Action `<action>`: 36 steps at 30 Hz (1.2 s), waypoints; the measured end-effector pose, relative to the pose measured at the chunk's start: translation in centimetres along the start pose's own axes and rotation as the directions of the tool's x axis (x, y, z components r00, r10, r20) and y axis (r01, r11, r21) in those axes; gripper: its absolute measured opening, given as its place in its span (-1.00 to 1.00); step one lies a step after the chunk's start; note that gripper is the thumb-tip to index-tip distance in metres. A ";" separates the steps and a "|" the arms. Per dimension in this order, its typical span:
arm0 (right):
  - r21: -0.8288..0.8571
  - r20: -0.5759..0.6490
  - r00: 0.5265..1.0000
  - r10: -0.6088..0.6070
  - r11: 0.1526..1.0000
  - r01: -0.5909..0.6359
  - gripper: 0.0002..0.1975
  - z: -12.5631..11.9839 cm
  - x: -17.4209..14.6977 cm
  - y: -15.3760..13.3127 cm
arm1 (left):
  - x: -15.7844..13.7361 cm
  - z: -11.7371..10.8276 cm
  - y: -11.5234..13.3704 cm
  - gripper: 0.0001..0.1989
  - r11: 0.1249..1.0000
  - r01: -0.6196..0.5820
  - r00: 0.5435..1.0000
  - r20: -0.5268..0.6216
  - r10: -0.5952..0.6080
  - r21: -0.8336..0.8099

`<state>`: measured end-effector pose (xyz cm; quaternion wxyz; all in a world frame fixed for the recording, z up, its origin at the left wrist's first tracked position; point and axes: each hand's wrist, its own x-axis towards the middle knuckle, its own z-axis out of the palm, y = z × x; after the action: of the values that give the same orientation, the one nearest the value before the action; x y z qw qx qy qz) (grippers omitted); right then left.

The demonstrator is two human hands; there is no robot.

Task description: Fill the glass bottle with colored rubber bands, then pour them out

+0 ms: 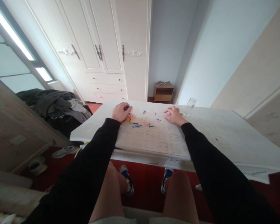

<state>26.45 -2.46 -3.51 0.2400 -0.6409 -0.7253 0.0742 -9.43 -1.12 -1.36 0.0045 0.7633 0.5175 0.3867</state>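
Note:
My left hand (121, 112) rests at the far left part of the table, its fingers curled round a bunch of small coloured hair ties (130, 117) that spills out in red, yellow and pink. My right hand (174, 115) lies on the tabletop farther right, fingers bent over something pink, which looks like a hair tie (169, 113) and is mostly covered. Between the two hands several loose hair ties (137, 126) in blue, black, pink, red and yellow are scattered on the white table (151, 140).
A clear glass jar (191, 103) stands at the table's far edge, beyond my right hand. Dark clothes (51, 104) are heaped to the left. Behind the table are a white wardrobe (107, 37) and a small wooden cabinet (163, 93).

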 end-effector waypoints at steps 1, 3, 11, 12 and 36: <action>-0.003 -0.003 1.000 0.000 1.000 0.000 -0.67 0.0 0.0 0.0 | 0.0 -0.1 0.1 -0.72 1.000 -0.004 1.000 0.007 0.004 -0.009; -0.007 -0.006 1.000 0.002 1.000 -0.002 -0.67 0.0 0.0 0.0 | 0.0 -0.3 0.1 -0.72 0.999 -0.015 1.000 0.004 0.015 -0.032; -0.015 0.001 1.000 0.011 1.000 -0.011 -0.67 -0.2 -0.2 -0.2 | -0.3 0.6 -0.6 -0.55 0.998 -0.055 0.965 0.254 0.061 -0.030; -0.018 -0.001 1.000 0.010 1.000 -0.010 -0.66 -0.3 -0.3 -0.2 | -0.4 0.7 -0.6 -0.48 0.999 -0.050 0.944 0.326 0.046 0.003; -0.028 -0.006 0.999 0.033 0.999 -0.033 -0.69 -0.6 -0.6 -0.8 | -0.3 0.0 0.0 -0.80 0.999 -0.010 0.995 -0.094 0.013 0.038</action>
<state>26.01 -3.27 -2.78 0.2318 -0.6563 -0.7150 0.0663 -9.51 -1.33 -1.48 -0.0364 0.7470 0.5199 0.4128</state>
